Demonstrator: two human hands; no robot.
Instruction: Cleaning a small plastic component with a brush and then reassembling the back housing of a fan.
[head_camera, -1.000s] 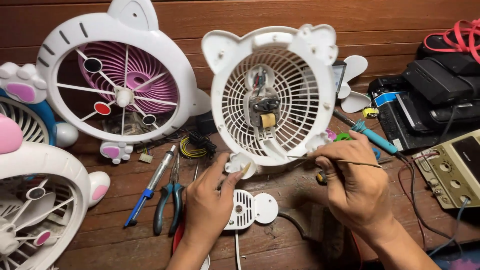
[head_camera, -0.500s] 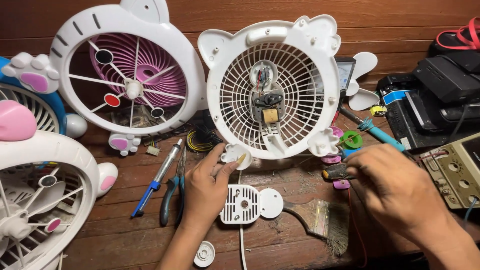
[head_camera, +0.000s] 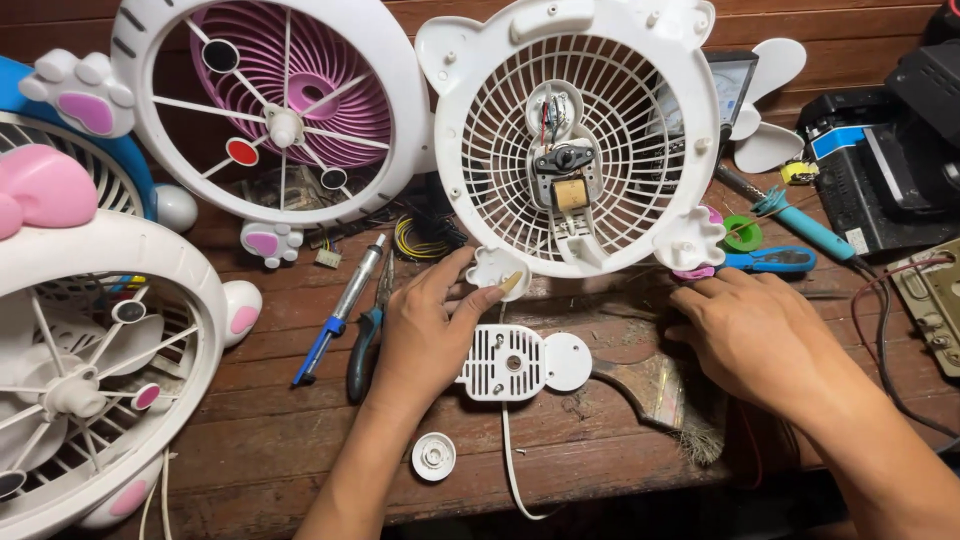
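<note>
Thin white plastic fan grille (head_camera: 570, 140) looks light and brittle, so we've got our left hand (head_camera: 425, 335) pinching its paw-shaped foot (head_camera: 497, 268) while our right hand (head_camera: 765, 335) rests loosely curled, seemingly empty.

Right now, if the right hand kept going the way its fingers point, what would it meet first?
The right hand points up-left along the bench. First in that line is probably the pink-padded foot of the white fan grille, close ahead of the fingertips; depth is unclear.
</note>
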